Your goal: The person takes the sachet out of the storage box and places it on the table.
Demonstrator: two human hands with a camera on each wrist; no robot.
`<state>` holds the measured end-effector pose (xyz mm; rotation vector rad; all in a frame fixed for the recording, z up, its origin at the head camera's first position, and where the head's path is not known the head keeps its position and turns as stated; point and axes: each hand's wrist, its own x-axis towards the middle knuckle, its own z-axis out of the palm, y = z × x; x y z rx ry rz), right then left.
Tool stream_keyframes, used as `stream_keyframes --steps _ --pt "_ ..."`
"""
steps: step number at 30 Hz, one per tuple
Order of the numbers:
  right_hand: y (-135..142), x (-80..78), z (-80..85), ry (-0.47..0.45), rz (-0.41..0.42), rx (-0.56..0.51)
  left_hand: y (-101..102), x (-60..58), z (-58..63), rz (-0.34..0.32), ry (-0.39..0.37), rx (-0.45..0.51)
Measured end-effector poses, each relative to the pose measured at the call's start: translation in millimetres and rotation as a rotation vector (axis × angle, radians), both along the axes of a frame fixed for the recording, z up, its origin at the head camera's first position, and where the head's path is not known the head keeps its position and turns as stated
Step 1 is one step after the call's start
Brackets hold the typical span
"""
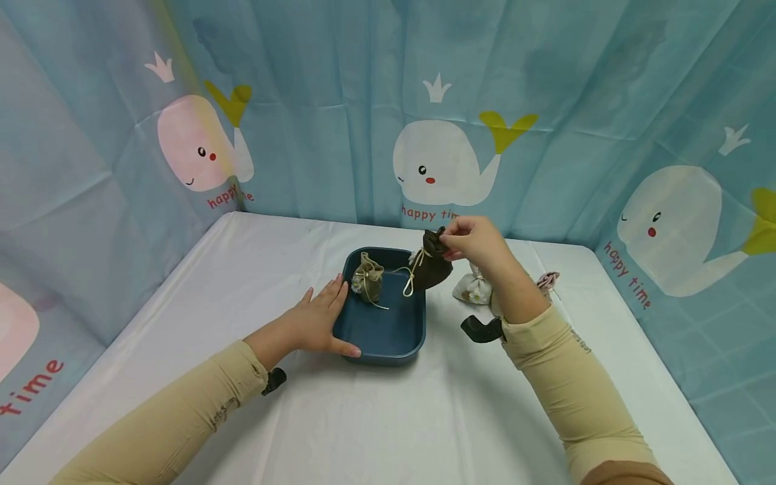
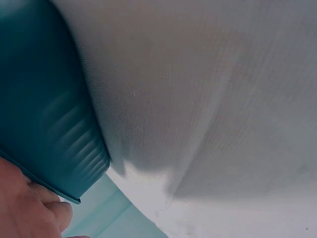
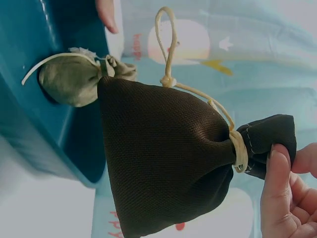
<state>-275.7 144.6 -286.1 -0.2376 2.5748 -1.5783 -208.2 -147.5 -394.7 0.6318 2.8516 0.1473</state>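
Note:
My right hand (image 1: 479,246) pinches the gathered top of a dark brown drawstring pouch (image 3: 163,153) between thumb and finger. The pouch hangs over the right side of a blue rectangular bin (image 1: 382,340), its cream cord dangling in a loop. Inside the bin, toward the back left, sits a small olive-green drawstring pouch (image 1: 368,279) with a pale flower and a loose cord. My left hand (image 1: 312,320) rests with straight, spread fingers along the bin's left rim, thumb at the front left corner. In the left wrist view, its fingers show at the bin's edge.
Right of the bin, a white drawstring pouch (image 1: 475,288) with a flower lies on the white tablecloth (image 1: 242,289). A pink gathered pouch top (image 1: 548,281) shows past my right forearm, which hides the rest. Behind the table hangs a blue curtain (image 1: 327,155) with printed whales.

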Motion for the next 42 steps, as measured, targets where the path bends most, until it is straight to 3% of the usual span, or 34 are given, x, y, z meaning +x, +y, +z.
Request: stream_keyframes --steps 15,31,38,42 --pt "48.3 13.7 -6.9 0.048 -0.047 -0.025 -0.4 -0.7 -3.0 0.011 -0.01 -0.006" --pt "74.3 32.3 -30.7 0.014 -0.086 -0.026 -1.5 -2.0 -4.5 -0.001 0.0 -0.001" --pt "79.8 33.2 -47.9 -0.029 -0.086 -0.126 -1.1 -2.1 -4.3 -0.003 0.009 -0.008" --pt "82.0 32.9 -55.0 -0.031 -0.09 -0.122 -1.0 -1.6 -4.1 0.001 0.006 0.0"
